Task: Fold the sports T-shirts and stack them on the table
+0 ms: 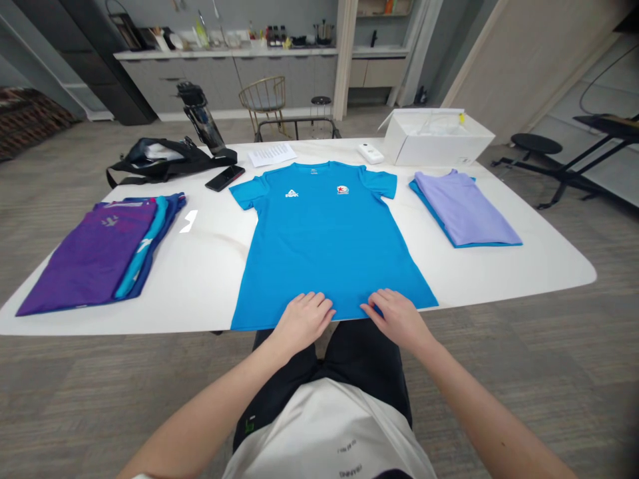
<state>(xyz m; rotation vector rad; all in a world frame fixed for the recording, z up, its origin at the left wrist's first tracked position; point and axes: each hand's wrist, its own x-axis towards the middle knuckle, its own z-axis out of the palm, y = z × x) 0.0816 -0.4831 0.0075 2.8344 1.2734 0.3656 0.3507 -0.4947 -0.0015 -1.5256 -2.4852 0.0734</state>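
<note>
A blue short-sleeved T-shirt (324, 239) lies spread flat, front up, its collar toward the far side of the table and its hem along the near edge. My left hand (305, 319) is at the middle of the hem, fingers curled down on the fabric and thumb close to them. A short way to its right, my right hand (394, 316) is also closed at the hem, with bent fingers and the thumb pointing inward. The fingertips of both hands are partly hidden.
Folded purple and blue clothes (90, 256) are stacked at the left. A lavender folded garment (464, 206) lies over a blue one at the right. Along the back are a black bag (164, 159), bottle (202, 120), phone (225, 177), paper (272, 154), small white device (370, 154) and white box (434, 143).
</note>
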